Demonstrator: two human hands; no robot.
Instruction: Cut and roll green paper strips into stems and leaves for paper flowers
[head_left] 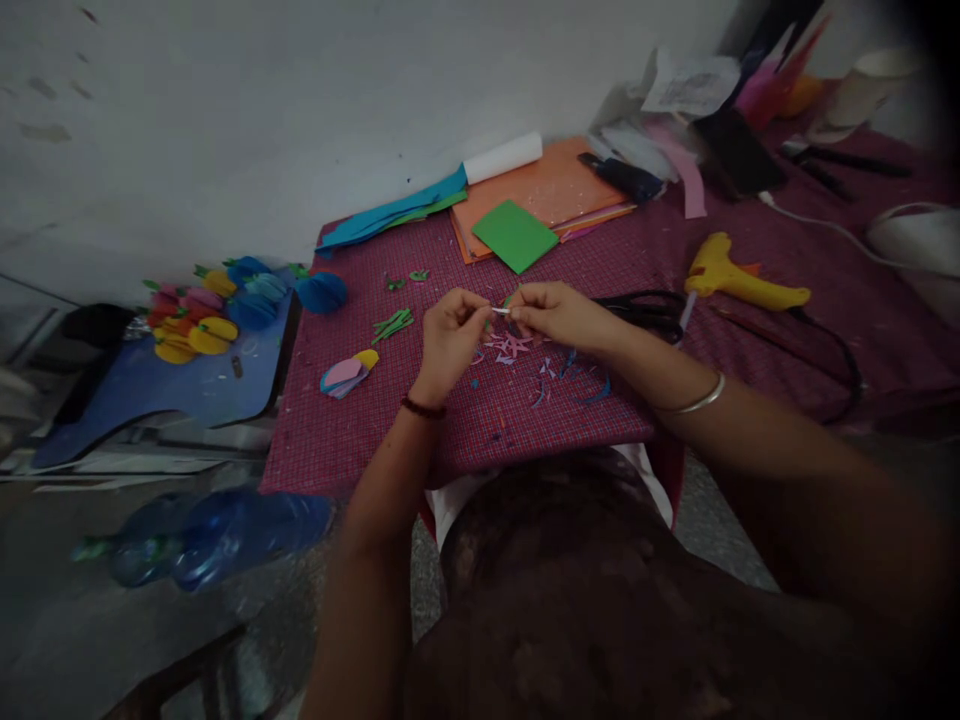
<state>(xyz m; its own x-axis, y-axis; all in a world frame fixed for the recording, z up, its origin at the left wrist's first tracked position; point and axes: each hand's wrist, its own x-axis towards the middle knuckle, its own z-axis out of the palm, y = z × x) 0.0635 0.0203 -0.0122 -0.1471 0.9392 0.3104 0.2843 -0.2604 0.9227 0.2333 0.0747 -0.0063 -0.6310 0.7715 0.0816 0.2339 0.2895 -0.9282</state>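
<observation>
Over the middle of the table, my left hand (452,335) and my right hand (559,312) meet fingertip to fingertip. Both pinch a small whitish strip (500,311), too small to make out further; a bit of green shows by the fingers. Below them lie pink paper scraps (511,345) and curved blue scraps (596,390). To the left of my left hand are green strips (392,325) and a stack of cut petal shapes (347,373) in pink, yellow and blue. Behind the hands, a green sheet (515,235) rests on orange sheets (574,185).
A yellow glue gun (739,278) with a black cord lies at the right. Beyond it are a phone (739,152) and a white cable. Colourful paper pieces (212,335) sit on a blue board (172,385) at the left, and large plastic bottles (232,535) lie on the floor.
</observation>
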